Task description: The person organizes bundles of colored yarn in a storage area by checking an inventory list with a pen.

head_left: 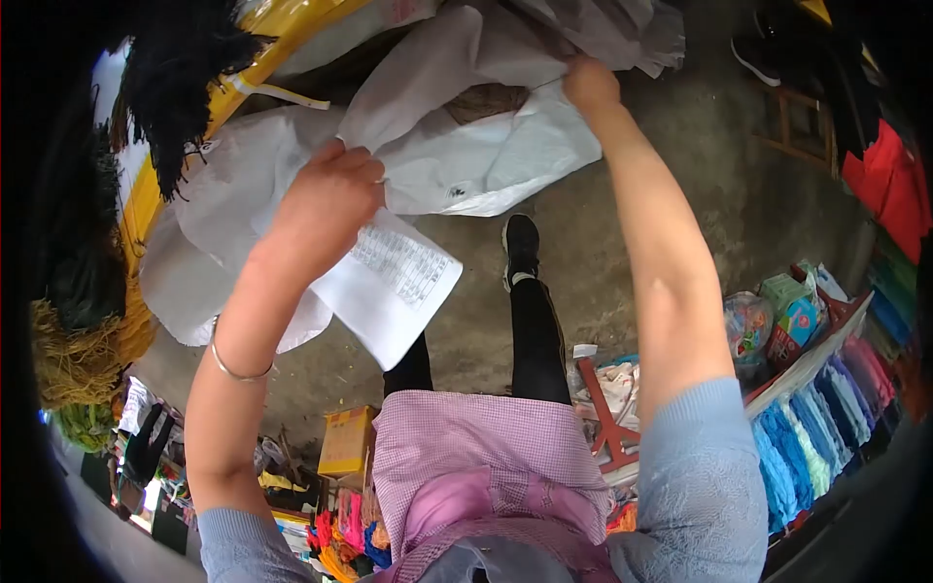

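A large white woven plastic sack (pixel 544 146) spreads across the top of the view, its mouth partly open. Something brown (pixel 486 102) shows inside, too shaded to name. My left hand (pixel 335 194) is closed on the sack's edge at the left of the opening. Just below that hand hangs a printed paper sheet (pixel 403 282); whether my fingers hold it too or it is fixed to the sack is hidden. On the far right of the opening, my right hand (pixel 591 87) grips the sack's rim, fingers wrapped around it.
Black fringed yarn (pixel 185 78) hangs by a yellow frame (pixel 292 29) at upper left. Tan fibre bundles (pixel 73 360) lie below. A yellow box (pixel 345 440) stands on the concrete floor (pixel 680 175). Blue yarn hanks (pixel 802 437) and a wooden stool (pixel 802 126) are at right.
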Demonstrator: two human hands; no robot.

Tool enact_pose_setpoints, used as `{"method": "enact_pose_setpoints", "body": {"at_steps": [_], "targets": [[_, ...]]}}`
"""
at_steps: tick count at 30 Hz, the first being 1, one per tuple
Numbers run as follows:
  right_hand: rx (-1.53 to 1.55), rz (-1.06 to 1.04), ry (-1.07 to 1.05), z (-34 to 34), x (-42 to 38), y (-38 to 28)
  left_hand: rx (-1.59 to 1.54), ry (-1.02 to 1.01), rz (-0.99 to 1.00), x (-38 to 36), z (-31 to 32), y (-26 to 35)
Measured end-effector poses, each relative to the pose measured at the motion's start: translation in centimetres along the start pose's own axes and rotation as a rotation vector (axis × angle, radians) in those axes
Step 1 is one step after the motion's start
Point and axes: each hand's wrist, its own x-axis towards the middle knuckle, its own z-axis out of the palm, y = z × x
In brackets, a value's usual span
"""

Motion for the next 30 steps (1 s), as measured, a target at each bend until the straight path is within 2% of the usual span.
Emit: {"method": "enact_pose_setpoints", "body": {"at_steps": [2, 3, 4, 5, 6, 7, 9, 10, 11, 12, 13, 14, 15, 17, 19, 20, 22, 25, 27, 29, 30], "targets": [[0.160, -0.126, 0.405, -1.6, -0.4, 2.2, -0.034, 0.022, -0.009, -0.4, -1.6, -0.1], [0.278, 0.027, 0.177, -5.8, -1.7, 2.4, -0.065, 0.043, -0.013, -0.6, -2.0, 0.0], [0.653, 0.087, 0.283, -7.8, -2.6, 2.6, -0.082, 0.030, -0.003, -1.0, -2.1, 0.5], [0.664, 0.079, 0.303, -11.1, -4.2, 1.5, -0.099, 0.020, 0.008, -1.5, -2.3, 1.3], [0.998, 0.165, 0.251, -11.6, -4.5, 1.9, -0.105, 0.033, 0.037, -1.9, -2.4, 2.2], [0.991, 0.165, 0.254, -12.1, -5.1, 2.4, -0.142, 0.036, 0.042, -2.4, -2.2, 3.1], [1.179, 0.246, 0.206, -15.7, -7.3, 0.3, -0.258, 0.043, 0.050, -3.7, -1.0, 5.1], [1.121, 0.229, 0.093, -16.3, -7.3, 1.1, -0.358, 0.026, 0.043, -4.3, -0.4, 6.1], [1.121, 0.230, 0.093, -17.1, -7.5, 0.8, -0.458, 0.008, 0.035, -5.0, -0.1, 6.9], [0.910, 0.093, 0.061, -18.2, -7.9, 0.2, -0.506, -0.109, -0.008, -5.5, -0.8, 7.3], [0.694, -0.038, 0.028, -18.6, -8.2, -0.1, -0.510, -0.109, -0.005, -5.3, -1.6, 7.2], [0.726, -0.199, 0.149, -18.0, -8.3, -0.4, -0.576, -0.009, -0.057, -5.2, -2.5, 7.2], [0.726, -0.197, 0.148, -18.6, -8.7, -1.4, -0.637, 0.091, -0.111, -4.9, -3.5, 7.1], [0.562, -0.122, -0.046, -20.7, -9.7, -3.0, -0.617, 0.059, -0.122, -3.5, -4.5, 6.6], [0.558, -0.095, -0.111, -21.6, -9.8, -3.6, -0.439, 0.043, 0.023, -1.2, -4.5, 6.6], [0.616, -0.130, -0.088, -21.6, -9.9, -3.9, -0.442, 0.041, 0.022, 0.0, -3.9, 6.3], [0.632, -0.154, -0.054, -22.4, -10.5, -4.4, 0.028, -0.042, 0.146, 2.6, -1.5, 5.2], [0.650, -0.228, -0.026, -21.8, -10.3, -2.0, 0.300, -0.274, 0.113, 4.6, 1.9, 1.9], [0.591, -0.132, -0.072, -22.2, -10.1, -1.2, 0.551, -0.449, 0.103, 4.8, 3.7, 0.6], [0.631, -0.137, -0.085, -21.9, -8.8, 1.0, 0.532, -0.530, 0.121, 4.5, 6.2, -1.1], [0.610, -0.101, -0.077, -22.7, -8.8, -0.7, 0.525, -0.607, 0.130, 4.5, 6.3, -1.2]]}}
